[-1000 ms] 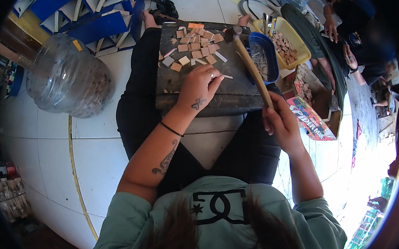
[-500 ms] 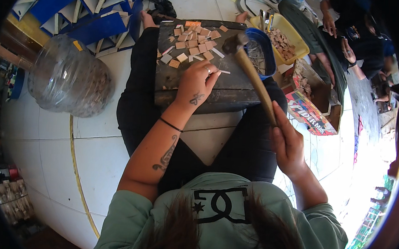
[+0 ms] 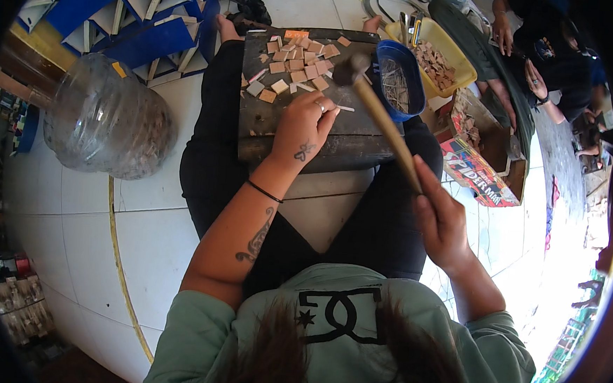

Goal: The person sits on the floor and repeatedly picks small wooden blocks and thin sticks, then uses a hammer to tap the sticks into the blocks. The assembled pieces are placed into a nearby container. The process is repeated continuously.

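My right hand (image 3: 444, 217) is wrapped round the wooden handle of a hammer (image 3: 384, 122), whose dark head is raised above the work block. Pinched between the thumb and fingers of my left hand (image 3: 298, 126) is a thin pale strip (image 3: 346, 109), held low over the dark block (image 3: 340, 150) between my legs. Beyond that hand, small square wooden pieces (image 3: 299, 63) lie loose in a heap with a few pale slivers. A blue tub (image 3: 421, 100) of thin metal pins or nails stands at the block's right edge.
At the right are a yellow basin (image 3: 466, 64) of small wooden pieces and an open printed carton (image 3: 479, 172). A big clear plastic jar (image 3: 107, 127) stands left on the tiled floor, near a blue rack (image 3: 133, 40). Another person's hand (image 3: 536, 79) shows at the upper right.
The hammer head has swung slightly left and nearer to me, over the block. My left hand and the strip have stayed nearly in place.
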